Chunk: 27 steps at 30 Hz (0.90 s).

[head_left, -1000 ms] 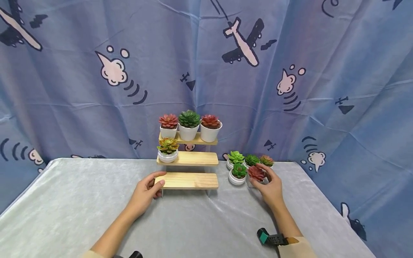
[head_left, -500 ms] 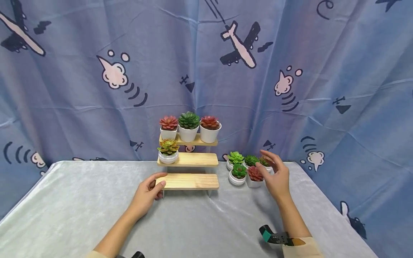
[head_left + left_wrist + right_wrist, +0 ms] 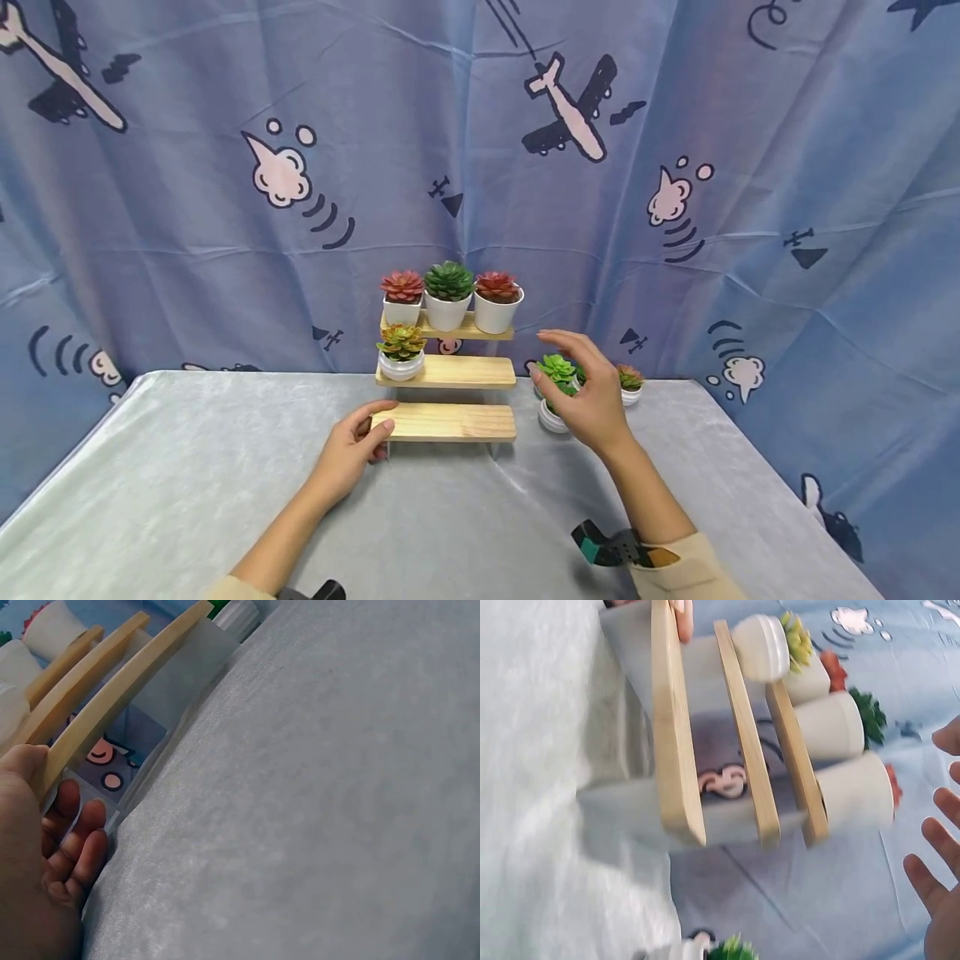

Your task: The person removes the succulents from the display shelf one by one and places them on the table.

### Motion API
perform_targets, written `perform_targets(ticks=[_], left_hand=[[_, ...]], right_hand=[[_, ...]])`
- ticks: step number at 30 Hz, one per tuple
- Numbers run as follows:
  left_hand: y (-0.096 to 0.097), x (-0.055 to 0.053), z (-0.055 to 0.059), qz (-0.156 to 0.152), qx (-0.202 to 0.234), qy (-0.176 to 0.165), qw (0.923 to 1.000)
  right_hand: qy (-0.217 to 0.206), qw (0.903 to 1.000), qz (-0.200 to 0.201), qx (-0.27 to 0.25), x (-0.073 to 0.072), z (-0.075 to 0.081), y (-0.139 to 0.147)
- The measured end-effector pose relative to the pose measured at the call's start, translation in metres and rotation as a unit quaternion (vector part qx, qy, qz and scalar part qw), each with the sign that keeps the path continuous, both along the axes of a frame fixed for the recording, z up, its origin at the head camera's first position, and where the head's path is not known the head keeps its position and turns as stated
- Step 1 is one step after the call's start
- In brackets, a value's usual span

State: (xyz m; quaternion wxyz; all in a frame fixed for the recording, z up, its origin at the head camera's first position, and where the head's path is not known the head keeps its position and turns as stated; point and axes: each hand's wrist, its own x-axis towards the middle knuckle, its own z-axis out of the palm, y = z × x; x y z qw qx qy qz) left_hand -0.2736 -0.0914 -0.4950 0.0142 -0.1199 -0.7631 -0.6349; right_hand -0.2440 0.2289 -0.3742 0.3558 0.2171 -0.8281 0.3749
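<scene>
A three-tier wooden shelf stand (image 3: 450, 422) with clear side panels stands on the cloth-covered table. My left hand (image 3: 348, 454) grips the left end of its lowest board, thumb on the board and fingers curled below, as the left wrist view shows. Fingers spread and holding nothing, my right hand (image 3: 588, 404) hovers over a group of small potted succulents. Of these, a light green succulent (image 3: 557, 368), a white pot (image 3: 553, 419) and an orange-tipped succulent (image 3: 630, 377) show; the hand hides others. On the middle board sits a yellow-orange potted succulent (image 3: 401, 343).
On the top board stand a red succulent in a square pot (image 3: 402, 287), a dark green one (image 3: 448, 283) and another red one (image 3: 498, 289). A blue curtain (image 3: 300, 275) hangs behind the table (image 3: 225, 467).
My right hand has left the red succulent in the right-hand group, lifted, and swung left across the pots, empty. My left hand keeps its hold on the lowest board.
</scene>
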Motion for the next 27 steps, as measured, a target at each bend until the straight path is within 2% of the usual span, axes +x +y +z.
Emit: perform_targets(ticks=[6, 13, 22, 27], left_hand=[[0.0, 0.0, 0.001, 0.0, -0.005, 0.002, 1.0], [0.0, -0.001, 0.0, 0.003, 0.0, 0.001, 1.0], [-0.001, -0.003, -0.002, -0.006, 0.006, -0.001, 1.0], [-0.001, -0.003, 0.0, -0.007, 0.009, 0.0, 0.9999]], right_hand=[[-0.009, 0.9994, 0.022, 0.025, -0.006, 0.008, -0.029], [-0.025, 0.9967, 0.076, 0.011, -0.016, 0.013, -0.062], [-0.059, 0.9936, 0.095, 0.018, -0.026, 0.013, -0.102], [-0.054, 0.9918, 0.116, 0.007, -0.032, 0.011, -0.12]])
